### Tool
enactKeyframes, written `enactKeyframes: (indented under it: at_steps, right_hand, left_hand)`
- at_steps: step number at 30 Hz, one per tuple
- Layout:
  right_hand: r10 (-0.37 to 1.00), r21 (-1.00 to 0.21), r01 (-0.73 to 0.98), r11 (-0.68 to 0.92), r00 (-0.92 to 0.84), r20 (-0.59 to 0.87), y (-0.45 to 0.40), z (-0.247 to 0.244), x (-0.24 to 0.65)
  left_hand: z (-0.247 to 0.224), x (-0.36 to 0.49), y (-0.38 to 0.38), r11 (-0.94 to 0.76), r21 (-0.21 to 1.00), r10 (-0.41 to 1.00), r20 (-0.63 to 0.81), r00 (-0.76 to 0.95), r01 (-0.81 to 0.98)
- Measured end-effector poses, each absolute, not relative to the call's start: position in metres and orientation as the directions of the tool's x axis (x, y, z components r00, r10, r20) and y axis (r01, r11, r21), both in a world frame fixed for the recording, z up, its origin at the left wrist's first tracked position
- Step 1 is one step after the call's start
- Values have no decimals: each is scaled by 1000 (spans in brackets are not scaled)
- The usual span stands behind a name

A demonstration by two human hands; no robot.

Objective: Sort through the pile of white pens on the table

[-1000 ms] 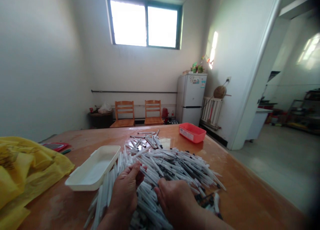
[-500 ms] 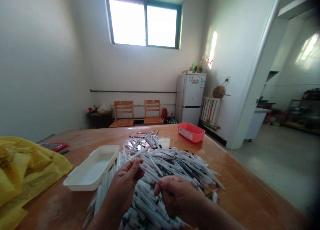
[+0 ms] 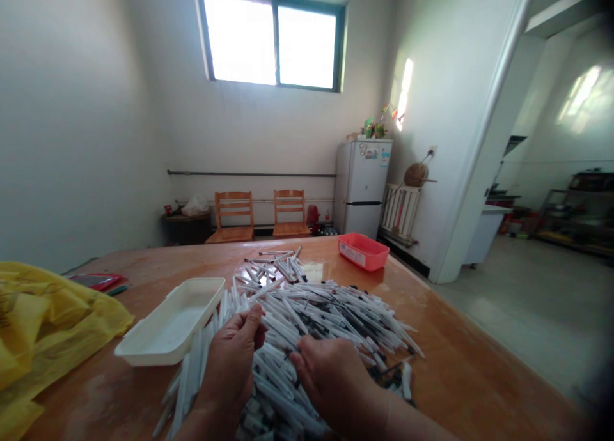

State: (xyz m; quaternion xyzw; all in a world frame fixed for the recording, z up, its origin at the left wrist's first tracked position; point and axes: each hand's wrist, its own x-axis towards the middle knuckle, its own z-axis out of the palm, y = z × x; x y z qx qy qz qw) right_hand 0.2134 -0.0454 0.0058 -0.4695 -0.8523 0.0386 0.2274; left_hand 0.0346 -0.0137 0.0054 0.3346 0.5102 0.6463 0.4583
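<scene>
A big heap of pens, white-barrelled with dark ends, lies across the middle of the table. Over its near left part my left hand is closed, thumb pressed against the fingers; whatever sits in that pinch is too small to make out. My right hand is curled shut just to the right, thumb and forefinger together above the pens. A small dark tip seems to show at its fingers, but I cannot name it. The two hands are apart, a short gap between them.
Left of the heap stands a cream plastic tray, with a crumpled yellow bag beyond it. A red plastic basket is at the table's far right edge. Behind the table are two wooden chairs and a fridge.
Both hands stay close together over the pens, still closed; the right hand has turned slightly, knuckles more upward. The whole view has shifted a little.
</scene>
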Motion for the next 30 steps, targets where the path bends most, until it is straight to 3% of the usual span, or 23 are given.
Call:
enactKeyframes:
  at_steps: [2, 4, 5, 7, 9, 10, 13, 16, 20, 22, 24, 27, 30]
  right_hand:
    - [814, -245, 796, 554, -455, 361, -46, 5, 211]
    - [822, -289, 787, 545, -433, 369, -47, 5, 210]
    - [832, -364, 759, 540, -416, 367, -47, 5, 210]
    - [870, -626, 606, 491, -382, 312, -47, 5, 209]
    - [902, -903, 313, 294, -404, 154, -46, 4, 210]
    - [893, -979, 142, 148, -444, 70, -44, 3, 211]
    - [811, -939, -257, -230, -584, -39, -39, 0, 216]
    - [741, -833, -393, -389, -671, -30, -37, 1, 221]
    - [765, -905, -288, -312, -641, -60, -39, 6, 221]
    - [827, -984, -112, -140, -560, -53, -40, 7, 220]
    - [882, -982, 133, 132, -468, 55, -42, 7, 219]
    - [871, -716, 515, 472, -395, 291, -43, 7, 216]
    - [835, -412, 734, 540, -405, 373, -47, 7, 212]
  left_hand:
    - [4, 34, -13, -35, 963, 929, -67, -364, -266]
    - [3, 33, -12, -25, 958, 932, -81, -352, -286]
    - [3, 32, -12, -26, 955, 940, -78, -333, -297]
    - [5, 29, -12, -34, 945, 962, -58, -268, -325]
    - [8, 27, -13, -46, 927, 982, -27, -189, -371]
    - [10, 26, -14, -52, 914, 988, -12, -155, -402]
    - [15, 24, -17, -54, 871, 998, 33, -53, -488]
    - [16, 24, -17, -38, 870, 999, 52, 15, -491]
    - [11, 23, -14, -60, 887, 997, 35, -62, -458]
    - [8, 23, -12, -59, 896, 994, 13, -108, -439]
    - [6, 26, -12, -51, 907, 987, -17, -159, -418]
    - [6, 32, -15, -42, 921, 967, -59, -246, -388]
    - [7, 35, -15, -44, 930, 941, -84, -328, -365]
